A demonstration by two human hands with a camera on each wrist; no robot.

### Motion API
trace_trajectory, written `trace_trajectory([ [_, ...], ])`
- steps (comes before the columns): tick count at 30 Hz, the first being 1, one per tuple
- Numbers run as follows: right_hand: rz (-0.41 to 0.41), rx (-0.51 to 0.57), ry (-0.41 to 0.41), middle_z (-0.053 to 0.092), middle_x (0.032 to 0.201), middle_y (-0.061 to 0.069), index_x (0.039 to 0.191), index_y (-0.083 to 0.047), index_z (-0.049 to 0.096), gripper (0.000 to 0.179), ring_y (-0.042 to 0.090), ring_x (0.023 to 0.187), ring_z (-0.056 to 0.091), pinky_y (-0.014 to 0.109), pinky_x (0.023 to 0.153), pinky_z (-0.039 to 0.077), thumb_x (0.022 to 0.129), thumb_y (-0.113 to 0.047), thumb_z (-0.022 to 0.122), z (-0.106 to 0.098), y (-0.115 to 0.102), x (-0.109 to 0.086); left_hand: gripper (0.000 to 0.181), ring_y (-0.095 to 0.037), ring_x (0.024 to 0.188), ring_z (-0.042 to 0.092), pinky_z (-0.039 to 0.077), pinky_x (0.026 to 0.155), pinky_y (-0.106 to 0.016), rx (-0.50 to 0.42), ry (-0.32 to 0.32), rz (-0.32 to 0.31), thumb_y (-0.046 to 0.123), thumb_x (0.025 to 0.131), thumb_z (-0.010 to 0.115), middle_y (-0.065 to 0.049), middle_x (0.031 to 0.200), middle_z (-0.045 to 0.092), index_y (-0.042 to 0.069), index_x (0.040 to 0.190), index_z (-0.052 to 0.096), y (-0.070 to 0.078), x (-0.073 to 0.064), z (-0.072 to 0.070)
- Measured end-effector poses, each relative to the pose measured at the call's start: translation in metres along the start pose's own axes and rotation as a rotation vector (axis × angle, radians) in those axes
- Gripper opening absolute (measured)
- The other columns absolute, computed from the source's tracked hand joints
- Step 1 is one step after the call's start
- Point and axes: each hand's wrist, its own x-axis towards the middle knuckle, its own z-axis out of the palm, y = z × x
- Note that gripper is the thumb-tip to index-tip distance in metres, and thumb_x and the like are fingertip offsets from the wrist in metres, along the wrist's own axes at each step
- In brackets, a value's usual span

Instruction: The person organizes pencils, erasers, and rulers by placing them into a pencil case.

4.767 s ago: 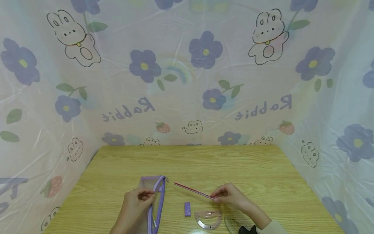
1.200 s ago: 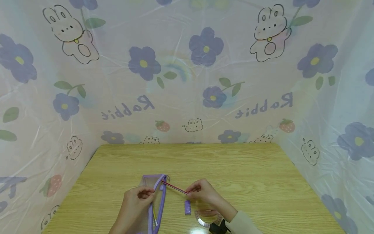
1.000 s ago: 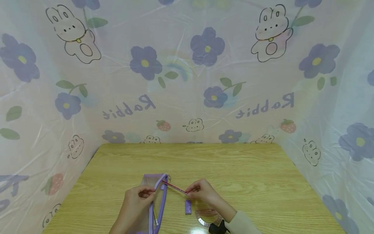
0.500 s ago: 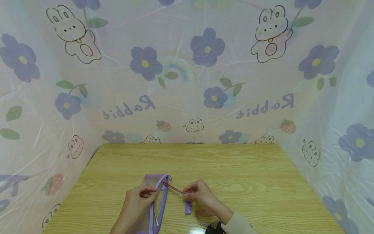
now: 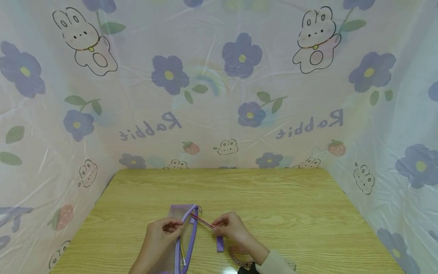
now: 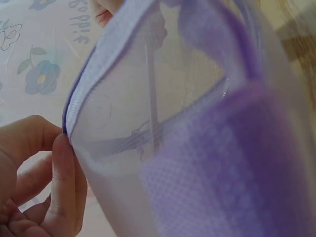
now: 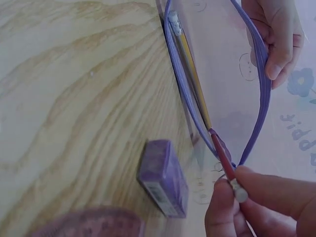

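Observation:
My left hand (image 5: pixel 159 239) pinches one zipped edge of a see-through pencil case (image 5: pixel 194 236) with purple trim, and its mouth gapes. In the left wrist view, thumb and fingertips grip that edge (image 6: pixel 81 91). Between the right thumb and fingers, my right hand (image 5: pixel 234 230) holds a red pencil (image 5: pixel 202 220) near its white-eraser end. The pencil slants left, its far end within the case's mouth. Inside the case lies a yellow pencil (image 7: pixel 195 76), eraser end toward me. A purple block eraser (image 7: pixel 160 175) stands on the table just below the right hand.
A clear pinkish protractor (image 5: pixel 236 258) lies on the table (image 5: pixel 273 198) near the right forearm, partly covered by it. Another clear measuring tool (image 5: pixel 291 263) shows beside the sleeve. A patterned curtain (image 5: pixel 226 95) surrounds the table at back and sides.
My right hand has brought the red pencil leftward from over the table, and its far end has passed into the case's mouth. The left hand keeps its grip on the edge.

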Motion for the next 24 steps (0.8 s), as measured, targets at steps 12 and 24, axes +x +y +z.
trace_trajectory([
  [12, 0.044, 0.029, 0.031, 0.069, 0.08, 0.018, 0.094, 0.016, 0.069, 0.012, 0.021, 0.07, 0.066, 0.031, 0.062, 0.059, 0.083, 0.011, 0.071, 0.006, -0.0014, -0.0012, 0.01, -0.008, 0.066, 0.064, 0.056, 0.06, -0.021, 0.001, -0.019, -0.016, -0.007, 0.08, 0.077, 0.001, 0.077, 0.07, 0.001, 0.085, 0.075, -0.0004, 0.0006, 0.0001],
  [24, 0.092, 0.039, 0.056, 0.071, 0.079, 0.011, 0.092, 0.01, 0.072, 0.01, 0.02, 0.07, 0.066, 0.023, 0.057, 0.053, 0.083, 0.007, 0.074, 0.0104, -0.0021, -0.0027, 0.01, -0.009, 0.066, 0.064, 0.057, 0.061, -0.021, -0.01, -0.024, -0.03, -0.007, 0.08, 0.077, 0.0, 0.077, 0.07, 0.0, 0.086, 0.075, 0.0008, 0.001, 0.0005],
])
